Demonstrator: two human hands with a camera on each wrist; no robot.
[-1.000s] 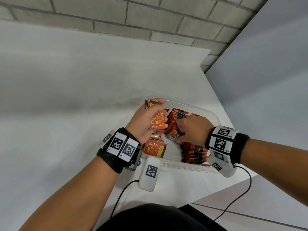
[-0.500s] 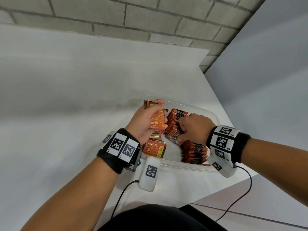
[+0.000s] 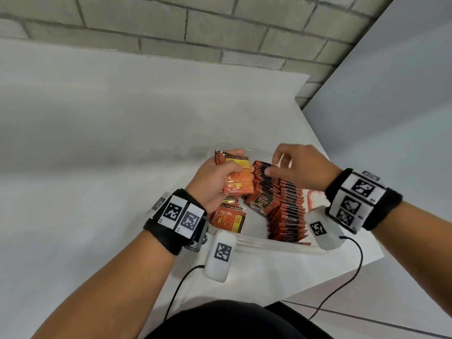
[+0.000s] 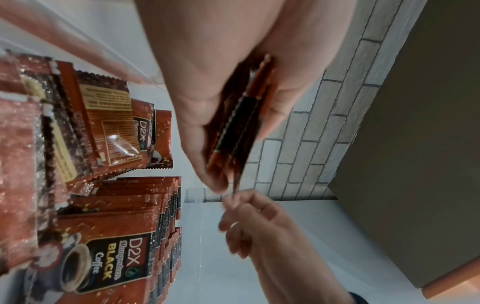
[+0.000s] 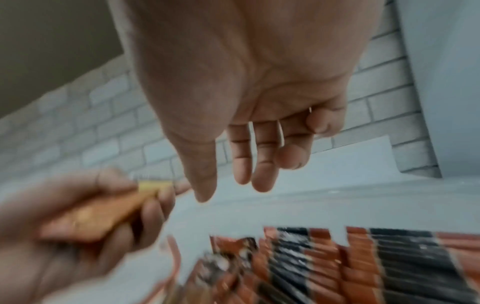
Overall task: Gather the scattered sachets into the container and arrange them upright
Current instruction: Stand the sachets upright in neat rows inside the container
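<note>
A white table (image 3: 102, 148) meets a grey brick wall (image 3: 195, 23). Near its right corner sits a clear container (image 3: 274, 245), holding a row of sachets (image 3: 288, 211) standing on edge along its right part and a few loose sachets (image 3: 227, 217) lying at its left. The left hand (image 3: 210, 182) grips a small stack of sachets (image 3: 238, 177) above the container. The right hand (image 3: 300, 167) hovers over the row, fingers loosely spread and holding nothing.
</note>
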